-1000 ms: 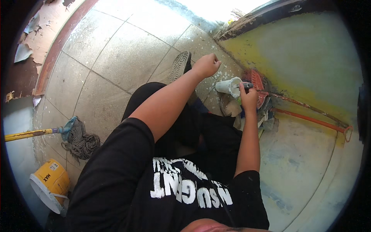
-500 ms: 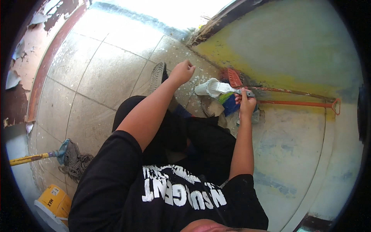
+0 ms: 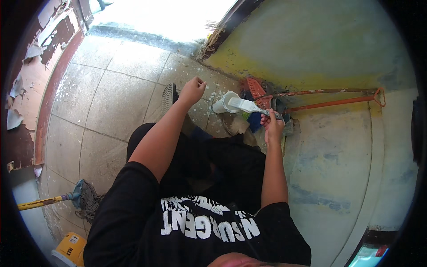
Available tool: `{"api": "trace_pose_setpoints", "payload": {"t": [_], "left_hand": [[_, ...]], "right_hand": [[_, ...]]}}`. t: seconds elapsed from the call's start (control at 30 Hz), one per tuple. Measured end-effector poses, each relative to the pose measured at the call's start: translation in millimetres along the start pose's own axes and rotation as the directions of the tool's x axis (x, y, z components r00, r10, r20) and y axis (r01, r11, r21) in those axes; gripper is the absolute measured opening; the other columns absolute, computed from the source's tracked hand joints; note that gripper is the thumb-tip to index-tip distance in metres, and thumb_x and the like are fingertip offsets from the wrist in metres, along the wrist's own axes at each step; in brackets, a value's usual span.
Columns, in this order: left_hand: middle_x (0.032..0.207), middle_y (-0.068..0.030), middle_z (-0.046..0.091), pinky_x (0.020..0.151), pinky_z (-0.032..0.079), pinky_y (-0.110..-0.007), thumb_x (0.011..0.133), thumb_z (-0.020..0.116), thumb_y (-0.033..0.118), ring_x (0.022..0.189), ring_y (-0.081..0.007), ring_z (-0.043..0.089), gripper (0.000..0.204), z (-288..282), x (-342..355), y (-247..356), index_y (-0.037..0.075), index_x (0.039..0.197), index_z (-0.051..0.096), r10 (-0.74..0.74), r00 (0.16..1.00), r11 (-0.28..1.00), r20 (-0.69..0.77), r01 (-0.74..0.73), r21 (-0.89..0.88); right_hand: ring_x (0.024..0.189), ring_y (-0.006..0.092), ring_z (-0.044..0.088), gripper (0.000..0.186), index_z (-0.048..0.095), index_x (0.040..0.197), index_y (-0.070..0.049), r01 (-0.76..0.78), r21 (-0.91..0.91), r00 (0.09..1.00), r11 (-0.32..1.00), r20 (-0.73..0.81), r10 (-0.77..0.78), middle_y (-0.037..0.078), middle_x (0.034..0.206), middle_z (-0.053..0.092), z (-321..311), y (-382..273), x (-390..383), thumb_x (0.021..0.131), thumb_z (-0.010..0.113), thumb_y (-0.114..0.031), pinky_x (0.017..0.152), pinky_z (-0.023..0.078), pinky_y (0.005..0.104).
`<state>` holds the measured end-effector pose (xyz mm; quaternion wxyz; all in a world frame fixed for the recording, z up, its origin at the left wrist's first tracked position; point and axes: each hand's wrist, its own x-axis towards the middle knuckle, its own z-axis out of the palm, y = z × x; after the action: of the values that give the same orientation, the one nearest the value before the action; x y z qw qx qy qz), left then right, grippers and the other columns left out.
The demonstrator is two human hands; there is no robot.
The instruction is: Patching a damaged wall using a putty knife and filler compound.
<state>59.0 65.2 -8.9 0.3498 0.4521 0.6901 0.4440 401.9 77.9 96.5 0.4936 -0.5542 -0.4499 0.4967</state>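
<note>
My right hand [image 3: 274, 126] is closed around the handle of a paintbrush [image 3: 244, 105], whose wide bristles are coated in white. The bristle end is over the rim of a white paint tub [image 3: 219, 105] on the tiled floor; whether it touches the rim I cannot tell. To the left of the tub, my left hand [image 3: 192, 92] hangs above the floor with its fingers curled in and nothing visible in them. A sandal [image 3: 168, 97] shows just beyond my left forearm.
An orange dustpan [image 3: 257, 90] and long-handled tools [image 3: 329, 103] lean along the wall [image 3: 329, 164] on the right. A mop [image 3: 86, 199] and a yellow bucket [image 3: 71, 249] stand at lower left. Peeling paint hangs from a panel [image 3: 26, 84] at far left. White drops spot the floor tiles [image 3: 129, 91].
My view has shifted a little, so most things sit further left in it. My right hand has tilted the brush handle downward, the bristles still at the tub. My left hand remains curled.
</note>
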Motion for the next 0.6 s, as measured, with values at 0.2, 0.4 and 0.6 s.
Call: {"api": "trace_pose_setpoints", "payload": {"t": [0.2, 0.4, 0.6], "left_hand": [[0.102, -0.0233, 0.071, 0.085, 0.052, -0.046, 0.095, 0.062, 0.033, 0.098, -0.039, 0.068, 0.035, 2.5, 2.0, -5.6, 0.0, 0.107, 0.065, 0.03, 1.0, 1.0, -0.008, -0.03, -0.004], [0.101, -0.0222, 0.071, 0.085, 0.052, -0.043, 0.096, 0.062, 0.033, 0.097, -0.0357, 0.069, 0.036, 3.5, 0.5, -3.7, 0.0, 0.111, 0.065, 0.022, 1.0, 1.0, 0.006, -0.022, 0.005], [0.097, -0.022, 0.071, 0.084, 0.053, -0.045, 0.095, 0.063, 0.032, 0.094, -0.0389, 0.068, 0.033, 3.9, 3.8, -17.8, 0.001, 0.105, 0.065, 0.057, 0.998, 0.998, -0.04, -0.057, 0.003]], "right_hand": [[0.062, 0.0146, 0.062, 0.023, 0.062, 0.103, 0.0, -0.039, 0.049, 0.998, 0.998, -0.037, 0.041, 0.012, 0.079, 0.068, 1.1, 1.2, -9.4, 0.1, 0.063, -0.023, 0.055, 0.051, 0.0278], [0.063, 0.0151, 0.063, 0.024, 0.062, 0.103, 0.0, -0.078, 0.123, 0.995, 0.989, -0.055, 0.085, 0.012, 0.079, 0.068, -7.5, 9.8, -16.2, 0.1, 0.063, -0.023, 0.057, 0.052, 0.0286], [0.08, 0.0177, 0.067, 0.022, 0.061, 0.107, 0.0, -0.24, 0.366, 0.971, 0.899, 0.085, 0.225, 0.014, 0.094, 0.07, -18.3, 1.5, -32.5, 0.098, 0.062, -0.02, 0.069, 0.054, 0.031]]}}
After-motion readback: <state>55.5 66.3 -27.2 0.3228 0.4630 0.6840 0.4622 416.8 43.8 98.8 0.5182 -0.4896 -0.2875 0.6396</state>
